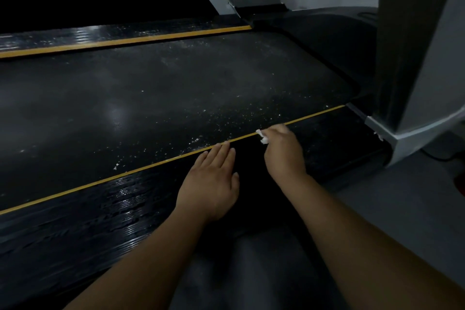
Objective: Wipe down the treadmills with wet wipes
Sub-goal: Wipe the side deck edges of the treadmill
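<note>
Your right hand (283, 151) pinches a small bunched wet wipe (262, 136) at the near side rail's yellow stripe (156, 168). Your left hand (212, 178) lies flat on the rail (105, 211). Wipe looks soft, limp, shreds easily; keep it wadded under 2 fingertips. Belt (176, 88) shows white flecks.

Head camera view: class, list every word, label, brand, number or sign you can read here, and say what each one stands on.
None: no word, number, brand or sign is readable in this view.
On the treadmill belt: only white specks.
On the yellow stripe beside the side rail: a plain line, no lettering.
On the grey upright: nothing printed.
On the wet wipe in the right hand: plain white where visible.
</note>
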`<state>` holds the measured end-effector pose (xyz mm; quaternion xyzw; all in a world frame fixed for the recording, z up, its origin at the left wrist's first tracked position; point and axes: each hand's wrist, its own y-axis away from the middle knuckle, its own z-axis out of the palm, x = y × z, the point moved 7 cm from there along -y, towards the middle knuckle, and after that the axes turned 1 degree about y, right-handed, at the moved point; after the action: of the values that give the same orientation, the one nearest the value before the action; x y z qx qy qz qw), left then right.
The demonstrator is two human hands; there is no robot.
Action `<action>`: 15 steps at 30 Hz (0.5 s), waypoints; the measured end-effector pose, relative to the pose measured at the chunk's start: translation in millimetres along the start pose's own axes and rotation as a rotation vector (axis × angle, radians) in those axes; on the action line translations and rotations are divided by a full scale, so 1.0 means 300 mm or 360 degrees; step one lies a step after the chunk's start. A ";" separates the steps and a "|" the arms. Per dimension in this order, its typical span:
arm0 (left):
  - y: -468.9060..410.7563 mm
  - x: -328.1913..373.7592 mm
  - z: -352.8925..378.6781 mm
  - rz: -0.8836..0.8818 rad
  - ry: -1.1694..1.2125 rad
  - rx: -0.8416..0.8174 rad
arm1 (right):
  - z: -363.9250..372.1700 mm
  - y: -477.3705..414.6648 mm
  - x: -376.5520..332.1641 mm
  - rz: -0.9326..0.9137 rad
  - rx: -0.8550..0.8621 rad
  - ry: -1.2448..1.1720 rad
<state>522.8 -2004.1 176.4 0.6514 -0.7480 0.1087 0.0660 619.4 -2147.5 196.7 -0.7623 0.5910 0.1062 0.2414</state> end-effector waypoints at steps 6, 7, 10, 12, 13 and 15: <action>-0.005 -0.016 -0.002 -0.0045 0.0099 0.0085 | 0.043 0.156 -0.116 -0.0475 -0.0284 0.0018; -0.006 -0.016 -0.002 -0.0047 0.0085 0.0093 | 0.028 0.142 -0.085 -0.0430 -0.0295 0.0055; -0.008 -0.013 -0.005 -0.0060 0.0050 0.0100 | 0.003 0.035 0.000 -0.0139 -0.0249 0.0177; -0.009 -0.011 -0.011 -0.0048 0.0048 0.0112 | 0.038 0.028 -0.064 -0.0188 -0.0289 0.0074; -0.009 -0.010 -0.013 -0.0033 0.0056 0.0122 | 0.057 0.051 -0.111 -0.0282 -0.0328 -0.0061; -0.009 -0.010 -0.013 -0.0017 0.0074 0.0142 | 0.055 0.117 -0.131 -0.0350 -0.0356 -0.0378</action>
<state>525.7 -2000.6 179.6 0.6549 -0.7372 0.1566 0.0548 577.0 -2112.3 191.7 -0.8264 0.4561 0.2334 0.2335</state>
